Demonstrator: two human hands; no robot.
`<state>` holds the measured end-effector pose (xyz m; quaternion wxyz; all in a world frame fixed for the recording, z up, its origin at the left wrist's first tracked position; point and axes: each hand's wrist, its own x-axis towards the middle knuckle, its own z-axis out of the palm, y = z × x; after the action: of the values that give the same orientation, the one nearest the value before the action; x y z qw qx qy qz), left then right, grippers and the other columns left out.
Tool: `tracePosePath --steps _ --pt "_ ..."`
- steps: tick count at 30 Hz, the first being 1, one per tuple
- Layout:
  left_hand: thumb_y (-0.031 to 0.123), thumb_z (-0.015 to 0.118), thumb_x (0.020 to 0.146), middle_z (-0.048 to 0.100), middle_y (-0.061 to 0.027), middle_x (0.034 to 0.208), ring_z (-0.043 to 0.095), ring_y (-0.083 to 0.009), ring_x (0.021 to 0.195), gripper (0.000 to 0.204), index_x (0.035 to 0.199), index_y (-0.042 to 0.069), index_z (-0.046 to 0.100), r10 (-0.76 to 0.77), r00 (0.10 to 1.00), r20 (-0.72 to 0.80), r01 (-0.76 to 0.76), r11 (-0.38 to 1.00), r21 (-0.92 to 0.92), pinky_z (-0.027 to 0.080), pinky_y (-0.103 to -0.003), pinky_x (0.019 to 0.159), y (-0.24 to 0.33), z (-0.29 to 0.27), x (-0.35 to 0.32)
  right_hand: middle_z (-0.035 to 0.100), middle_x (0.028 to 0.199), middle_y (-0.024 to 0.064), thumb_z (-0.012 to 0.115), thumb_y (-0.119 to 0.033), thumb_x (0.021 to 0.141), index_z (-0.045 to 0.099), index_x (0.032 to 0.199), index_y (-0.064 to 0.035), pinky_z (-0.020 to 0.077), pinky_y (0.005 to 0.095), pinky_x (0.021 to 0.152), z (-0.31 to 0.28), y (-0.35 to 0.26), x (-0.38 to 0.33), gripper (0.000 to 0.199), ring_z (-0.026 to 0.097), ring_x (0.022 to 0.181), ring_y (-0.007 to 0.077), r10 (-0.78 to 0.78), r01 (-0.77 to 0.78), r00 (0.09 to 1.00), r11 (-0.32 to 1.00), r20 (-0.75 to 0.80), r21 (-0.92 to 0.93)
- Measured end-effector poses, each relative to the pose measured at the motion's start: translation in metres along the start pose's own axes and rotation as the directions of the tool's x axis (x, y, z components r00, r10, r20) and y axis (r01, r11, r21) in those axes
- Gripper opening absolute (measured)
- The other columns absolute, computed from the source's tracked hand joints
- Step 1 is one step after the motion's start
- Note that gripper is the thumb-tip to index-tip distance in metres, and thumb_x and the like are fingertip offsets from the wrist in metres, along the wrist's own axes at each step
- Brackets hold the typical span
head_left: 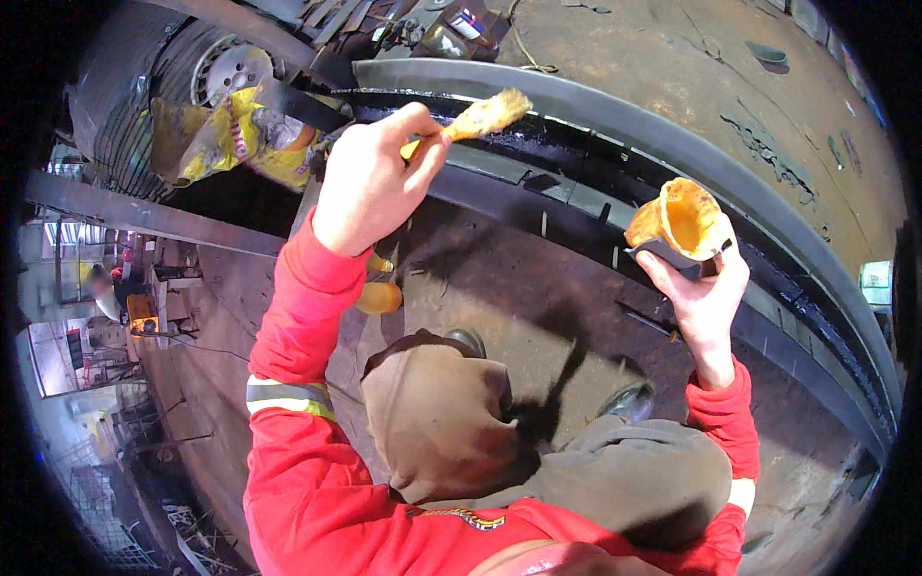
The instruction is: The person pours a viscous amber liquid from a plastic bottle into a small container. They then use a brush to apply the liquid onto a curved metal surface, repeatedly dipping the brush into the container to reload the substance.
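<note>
My left hand point(373, 182) is closed round the handle of a yellow-stained paintbrush point(492, 113). The brush's pale bristles point right, over a long curved dark metal beam point(595, 106); whether they touch it I cannot tell. In my right hand point(706, 312) is a small cup point(672, 219) with an orange-yellow crusted rim and inside. The cup is tilted, its mouth turned up and to the right, above the near side of the beam. My fingers grip it from below and at its right side.
An orange bottle point(379, 298) stands on the floor under my left wrist. A yellow plastic bag point(240, 139) lies by a wheel point(233, 72) at the upper left. A metal bar point(144, 213) runs in from the left. Beyond the beam sits a dark box point(471, 29). Another person point(104, 288) is far left.
</note>
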<state>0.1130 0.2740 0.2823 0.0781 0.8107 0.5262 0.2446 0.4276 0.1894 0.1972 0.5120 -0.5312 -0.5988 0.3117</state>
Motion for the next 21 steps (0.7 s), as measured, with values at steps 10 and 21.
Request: tracePosePath --steps 10,21 --pt "0.015 0.067 0.082 0.065 -0.0136 0.071 0.066 -0.0338 0.069 0.008 0.086 0.009 0.063 0.151 0.988 -0.01 -0.139 0.931 0.338 0.051 -0.042 0.06 -0.016 -0.005 0.016 0.066 0.11 0.005 0.087 -0.003 0.069 0.061 0.117 -0.0018 0.0473 0.0312 0.095 0.001 -0.001 -0.002 0.056 0.063 0.101 0.0146 -0.06 0.06 0.998 0.998 -0.008 0.026" --pt "0.009 0.068 0.082 0.066 -0.014 0.079 0.066 -0.0342 0.073 0.009 0.089 0.006 0.065 0.355 0.907 0.227 -0.397 0.9 0.178 0.052 -0.038 0.063 0.039 0.022 0.018 0.061 0.096 0.0054 0.091 -0.01 0.059 0.061 0.096 -0.002 0.0479 0.028 0.081 -0.003 -0.006 0.007 0.048 0.061 0.087 0.0147 -0.201 0.184 0.975 0.971 -0.1 -0.155"
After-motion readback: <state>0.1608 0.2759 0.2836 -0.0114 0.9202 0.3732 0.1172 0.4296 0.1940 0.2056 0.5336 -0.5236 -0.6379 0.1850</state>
